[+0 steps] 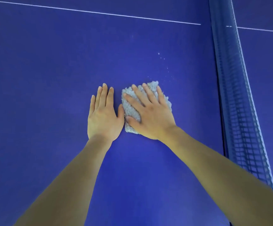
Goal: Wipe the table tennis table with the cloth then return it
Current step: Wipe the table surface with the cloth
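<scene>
My right hand lies flat on the small grey fluffy terry cloth, fingers straight and spread, pressing it onto the deep blue table tennis table rather than gripping it. My left hand rests flat and relaxed on the bare surface at the cloth's 9 o'clock, holding nothing. Its thumb is just beside the cloth's edge, and I cannot tell whether it touches. The cloth sits near the middle of my view, with the dark blue mesh net at its 3 o'clock and a thin white line far out at 12 o'clock. A scatter of tiny white specks lies at about 1 o'clock from the cloth, apart from it.

I judge the cloth to be light, soft and limp. A sideways push would likely bunch it unless the palm spreads the load. Flat pressure over its centre suits wiping. To carry it back, I would gather a pinch at the exposed 12 o'clock corner.
</scene>
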